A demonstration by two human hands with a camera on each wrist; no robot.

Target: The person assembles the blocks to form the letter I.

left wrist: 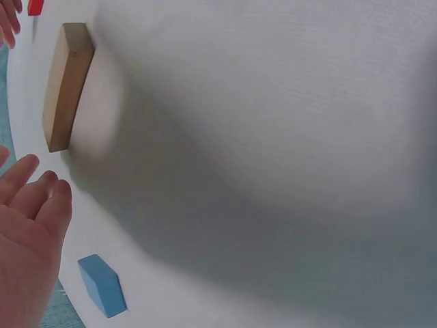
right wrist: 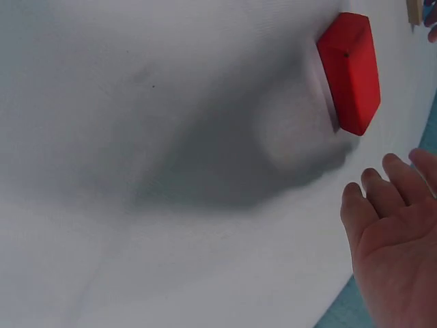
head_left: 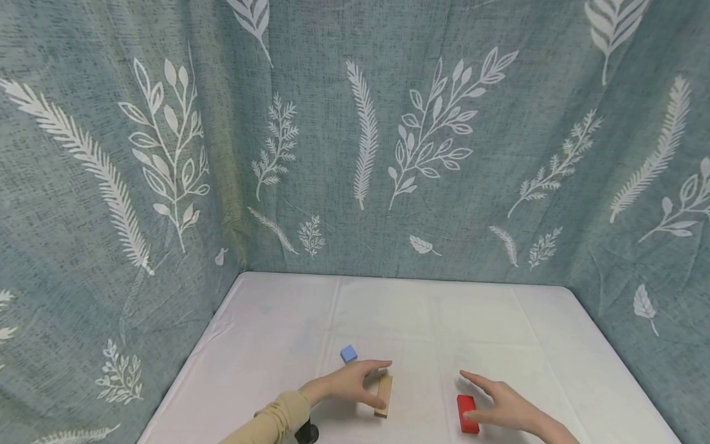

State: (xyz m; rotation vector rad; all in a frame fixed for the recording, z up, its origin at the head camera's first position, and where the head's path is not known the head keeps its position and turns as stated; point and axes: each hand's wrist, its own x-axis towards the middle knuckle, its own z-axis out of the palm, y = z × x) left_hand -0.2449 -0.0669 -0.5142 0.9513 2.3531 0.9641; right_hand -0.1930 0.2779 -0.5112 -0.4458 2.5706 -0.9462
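Nearest the camera, your left sleeve (head_left: 272,422) slants across the cloth-covered table (head_left: 499,320). Your left hand (head_left: 350,381) is spread wide about the wooden block (head_left: 384,394), thumb well apart from the fingers, gripping nothing; you can't tell whether the thumb touches. That block lies a little left of the table's middle, far from its far edge. Your right hand (head_left: 501,405) is spread likewise over the red block (head_left: 468,404), nearer the table's right edge, with no grip closed; thumb contact is again unclear. Just past your left hand, towards the far edge, sits a small blue block (head_left: 348,353).

Both long blocks look stiff, probably light and hard to damage. Bare wood should give your skin decent friction; the red one looks smoother and may slip slightly. Pinch either across its long sides near the middle for balance, or cap its two ends between thumb and fingers, squeezing gently.
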